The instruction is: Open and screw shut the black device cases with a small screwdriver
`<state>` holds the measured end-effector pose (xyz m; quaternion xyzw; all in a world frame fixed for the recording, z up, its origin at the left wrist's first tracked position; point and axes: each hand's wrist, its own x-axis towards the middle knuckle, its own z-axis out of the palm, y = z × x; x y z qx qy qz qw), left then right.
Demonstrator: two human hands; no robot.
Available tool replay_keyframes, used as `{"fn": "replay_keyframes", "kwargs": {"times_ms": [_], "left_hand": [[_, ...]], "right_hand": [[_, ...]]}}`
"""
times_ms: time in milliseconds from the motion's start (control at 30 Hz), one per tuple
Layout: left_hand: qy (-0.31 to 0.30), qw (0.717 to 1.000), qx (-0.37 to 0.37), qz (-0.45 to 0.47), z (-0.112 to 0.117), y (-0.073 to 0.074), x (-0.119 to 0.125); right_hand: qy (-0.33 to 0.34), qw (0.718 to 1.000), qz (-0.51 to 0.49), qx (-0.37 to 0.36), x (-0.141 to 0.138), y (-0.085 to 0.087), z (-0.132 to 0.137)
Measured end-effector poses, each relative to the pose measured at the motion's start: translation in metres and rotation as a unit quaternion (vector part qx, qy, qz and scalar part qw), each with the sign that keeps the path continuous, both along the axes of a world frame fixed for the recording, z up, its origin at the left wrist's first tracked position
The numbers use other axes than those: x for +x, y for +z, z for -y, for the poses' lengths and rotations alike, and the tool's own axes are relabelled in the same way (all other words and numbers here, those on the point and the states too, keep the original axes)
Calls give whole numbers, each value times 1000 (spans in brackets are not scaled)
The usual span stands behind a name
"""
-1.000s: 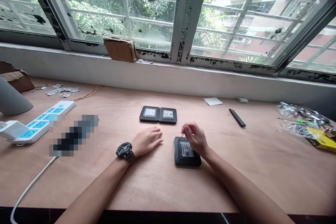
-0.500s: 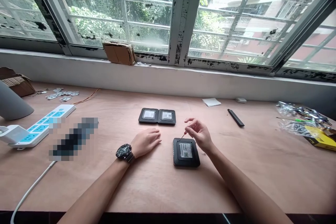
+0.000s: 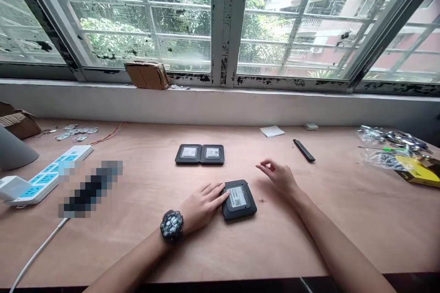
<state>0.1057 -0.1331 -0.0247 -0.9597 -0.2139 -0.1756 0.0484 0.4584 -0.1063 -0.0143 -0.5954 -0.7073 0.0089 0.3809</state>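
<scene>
A black, flat, square device (image 3: 239,199) with a white label lies on the wooden desk (image 3: 309,238), slightly turned. My left hand (image 3: 202,205), with a black watch on its wrist, rests flat on the desk, and its outstretched fingertips touch the device's left edge. My right hand (image 3: 279,176) hovers just right of the device, apart from it. Its thumb and fingers are pinched together, and whatever is between them is too small to see. Two more black devices (image 3: 200,154) lie side by side farther back.
A white and blue power strip (image 3: 48,175) with its cable lies at the left, with small metal parts (image 3: 77,132) behind it. A black stick (image 3: 304,150) and a white pad (image 3: 272,131) lie at the back right. Plastic bags and a yellow box (image 3: 414,171) fill the far right.
My right hand lifted a thin pin off the device's top edge and moved right. My left hand slid right to touch the device, which turned slightly. The camera tilted.
</scene>
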Motion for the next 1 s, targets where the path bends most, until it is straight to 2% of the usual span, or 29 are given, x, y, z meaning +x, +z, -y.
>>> {"fn": "replay_keyframes", "kwargs": {"times_ms": [200, 333, 433, 533, 567, 667, 767, 867, 1000], "left_hand": [[-51, 995, 84, 20, 26, 4, -20], [-75, 992, 95, 39, 28, 6, -26], [-95, 989, 102, 58, 22, 6, -21], [-109, 988, 80, 79, 17, 9, 2], [-102, 990, 59, 75, 16, 11, 13], [-31, 998, -24, 50, 13, 15, 48], [21, 995, -88, 42, 11, 13, 67], [32, 994, -102, 35, 11, 9, 58], [55, 994, -96, 14, 9, 8, 18]], "right_hand": [[35, 998, 42, -36, -11, 4, 0], [71, 994, 55, -62, -20, 6, 6], [103, 988, 73, -85, -27, 7, 8], [138, 981, 88, -108, -33, 7, 8], [145, 979, 91, -113, -34, 6, 8], [150, 976, 96, -124, -36, 5, 7], [145, 976, 97, -132, -33, 4, 7], [135, 977, 97, -133, -28, 4, 8], [118, 979, 97, -136, -23, 7, 9]]}}
